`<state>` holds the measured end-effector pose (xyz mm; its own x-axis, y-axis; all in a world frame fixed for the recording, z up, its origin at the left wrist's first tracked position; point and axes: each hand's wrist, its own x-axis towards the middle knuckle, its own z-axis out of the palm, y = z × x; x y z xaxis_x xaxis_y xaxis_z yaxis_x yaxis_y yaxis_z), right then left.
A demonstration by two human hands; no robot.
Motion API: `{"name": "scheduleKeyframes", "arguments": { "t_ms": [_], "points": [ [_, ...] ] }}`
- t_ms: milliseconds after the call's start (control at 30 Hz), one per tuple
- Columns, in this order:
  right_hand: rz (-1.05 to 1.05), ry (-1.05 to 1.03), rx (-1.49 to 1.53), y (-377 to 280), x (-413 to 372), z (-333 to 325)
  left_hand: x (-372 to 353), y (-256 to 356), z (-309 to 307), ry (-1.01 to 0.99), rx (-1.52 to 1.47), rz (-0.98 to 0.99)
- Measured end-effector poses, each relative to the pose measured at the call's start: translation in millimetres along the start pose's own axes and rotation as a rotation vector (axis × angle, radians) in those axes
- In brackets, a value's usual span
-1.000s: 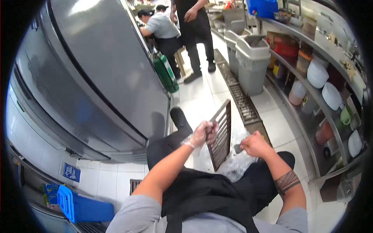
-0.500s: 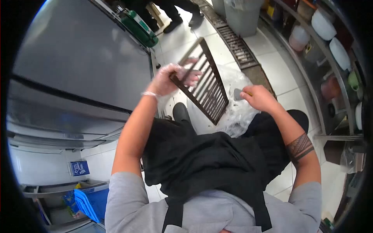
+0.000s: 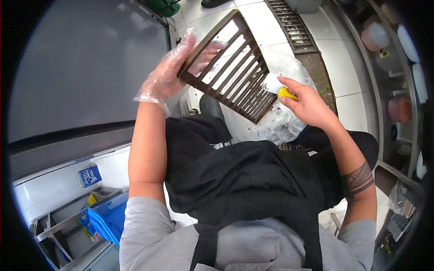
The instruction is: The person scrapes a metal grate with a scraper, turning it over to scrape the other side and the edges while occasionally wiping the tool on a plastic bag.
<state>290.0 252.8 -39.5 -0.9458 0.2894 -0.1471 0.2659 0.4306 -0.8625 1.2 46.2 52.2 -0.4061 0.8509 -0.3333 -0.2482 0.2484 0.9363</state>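
My left hand, in a clear plastic glove, grips a dark slatted drain grate at its left corner. Its thumb stands up beside the frame and its fingers reach behind the slats. Tilted in the air, the grate is above a clear plastic bag spread over the floor between my legs. My bare right hand is closed on the yellow handle of a scraper. The scraper's flat blade points toward the grate's right end and overlaps it in this view.
A floor channel runs ahead on the right, partly covered by grating. A large grey steel unit stands left. Shelves with containers line the right. Blue plastic items sit lower left; another person's shoe shows at the top.
The grate appears higher and closer, with my left hand still at its corner. My right hand has brought the scraper from beside the grate to its right end. The camera view has shifted.
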Motion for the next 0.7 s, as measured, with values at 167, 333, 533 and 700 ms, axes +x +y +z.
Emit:
{"name": "scheduleKeyframes", "arguments": {
  "t_ms": [167, 333, 533, 700],
  "points": [
    [0.100, -0.006, 0.048, -47.0, 9.6, -0.6, -4.1, 3.1, 17.3, 0.053, 0.126, 0.075],
    [0.109, 0.003, 0.164, -63.3, 15.5, 3.4, -1.8, -0.7, 17.3, -0.047, -0.028, 0.104],
    [0.023, 0.021, 0.041, -68.0, 0.7, 20.4, -4.3, 10.7, 17.5, 0.016, -0.112, -0.089],
    [-0.053, 0.150, 0.159, -68.2, 3.7, 76.1, 5.2, 4.3, 0.8, -0.166, -0.289, -0.019]
  ]
}}
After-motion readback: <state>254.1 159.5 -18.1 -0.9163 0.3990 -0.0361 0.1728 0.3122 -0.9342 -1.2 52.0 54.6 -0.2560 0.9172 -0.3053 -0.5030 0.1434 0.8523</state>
